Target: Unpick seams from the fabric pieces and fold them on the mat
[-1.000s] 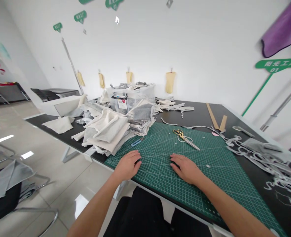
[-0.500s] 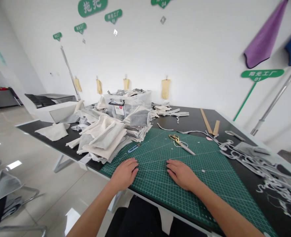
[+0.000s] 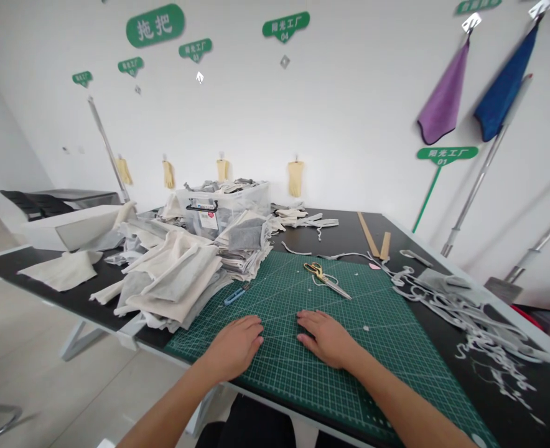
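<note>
Both palms are laid flat on the green gridded cutting mat (image 3: 387,348), near its front edge: the left hand (image 3: 234,346) and the right hand (image 3: 325,336) rest just beside each other, fingers spread and pointing away, nothing gripped in either. The mat is set on a black table (image 3: 349,227), its near edge running close along the table's front edge, below which bare floor is seen to the left. Open mat surface is left ahead of the fingers and to the right of the right hand. Farther back on the mat, gold-handled steel scissors (image 3: 325,279) are laid with a loop of white cord beside them, well apart from the hands. A small blue cutter (image 3: 234,295) lies at the mat's left edge, against a heap of cream and grey cloth pieces (image 3: 177,280). Behind the heap a clear plastic bin (image 3: 226,202) with a white-and-red label, too small to be read, is stood. Grey and white cloth trimmings (image 3: 466,305) are strewn along the right side of the table, and two wooden strips (image 3: 372,236) lie at the back. On the white wall, green signs are fixed: a large one (image 3: 155,25) reading "拖把", one (image 3: 286,25) reading "阳光工厂 04", and one on a stake (image 3: 441,154) reading "阳光工厂 01".
</note>
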The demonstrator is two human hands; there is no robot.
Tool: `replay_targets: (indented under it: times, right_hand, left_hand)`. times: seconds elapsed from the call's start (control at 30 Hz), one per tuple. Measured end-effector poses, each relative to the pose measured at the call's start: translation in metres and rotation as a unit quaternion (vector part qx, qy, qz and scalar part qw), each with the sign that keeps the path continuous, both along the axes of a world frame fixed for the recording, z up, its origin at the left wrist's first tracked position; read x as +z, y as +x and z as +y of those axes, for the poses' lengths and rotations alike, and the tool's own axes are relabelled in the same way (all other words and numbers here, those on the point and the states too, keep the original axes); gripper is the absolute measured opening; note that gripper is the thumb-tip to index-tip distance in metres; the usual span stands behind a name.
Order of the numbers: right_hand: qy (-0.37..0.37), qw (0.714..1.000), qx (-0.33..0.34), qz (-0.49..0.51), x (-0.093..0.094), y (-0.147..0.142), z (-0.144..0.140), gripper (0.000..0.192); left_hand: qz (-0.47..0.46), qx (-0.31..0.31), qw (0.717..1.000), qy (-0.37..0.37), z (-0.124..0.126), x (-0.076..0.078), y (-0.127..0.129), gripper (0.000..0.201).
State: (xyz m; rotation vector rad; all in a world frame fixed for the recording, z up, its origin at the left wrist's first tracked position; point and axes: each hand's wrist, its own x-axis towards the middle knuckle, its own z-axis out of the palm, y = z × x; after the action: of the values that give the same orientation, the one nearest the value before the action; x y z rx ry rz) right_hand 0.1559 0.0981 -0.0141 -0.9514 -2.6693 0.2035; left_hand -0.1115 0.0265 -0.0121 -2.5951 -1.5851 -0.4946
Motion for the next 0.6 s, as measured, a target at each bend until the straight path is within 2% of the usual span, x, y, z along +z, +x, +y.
replay_targets:
  times: [0.2,0.4,0.5,0.6]
  right_hand:
    - [-0.013,1.000,-0.022,-0.008,-0.001,0.002,0.003,0.047]
    - [0.002,0.996,-0.088,-0.007,-0.004,0.000,0.002,0.051]
    - [0.009,0.996,-0.086,-0.009,-0.003,0.001,0.006,0.047]
    - [0.012,0.998,-0.052,-0.024,-0.002,0.005,0.014,0.040]
  left_hand:
    - [0.014,-0.071,0.997,-0.022,0.012,0.005,0.032,0.031]
    - [0.036,-0.115,0.993,-0.022,0.048,0.001,0.056,0.032]
    - [0.040,-0.126,0.991,-0.012,0.068,-0.003,0.066,0.031]
    - [0.026,-0.126,0.992,0.000,0.090,-0.008,0.074,0.031]
